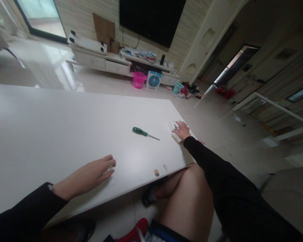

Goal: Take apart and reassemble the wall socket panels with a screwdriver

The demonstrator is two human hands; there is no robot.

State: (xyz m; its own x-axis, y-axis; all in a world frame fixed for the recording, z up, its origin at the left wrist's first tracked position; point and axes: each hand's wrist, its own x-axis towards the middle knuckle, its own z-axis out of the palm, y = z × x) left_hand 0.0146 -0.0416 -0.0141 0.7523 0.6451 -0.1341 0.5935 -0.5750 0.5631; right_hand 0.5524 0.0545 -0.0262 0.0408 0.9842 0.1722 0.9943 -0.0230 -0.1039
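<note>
My left hand (91, 176) is low over the white table (65, 127), its fingers slightly bent and the thumb apart from them. A pale patch shows between thumb and fingers; whether it is a small object or the tabletop is unclear. At the table's right edge my right hand (182, 131) lies over a small white box (172, 126), fingers curled on it. A second off-white block (176, 138) sits just under the wrist side of that hand. Between the hands lies a screwdriver (140, 131) with a green handle, its shaft pointing right.
A small yellow cartoon sticker (157, 172) and a pale sticker-like scrap (165, 167) are near the table's front edge. My legs (189, 198) are below that edge. Beyond the table stand a pink basket (139, 80), a blue-and-white fan (154, 80) and a TV cabinet (92, 59).
</note>
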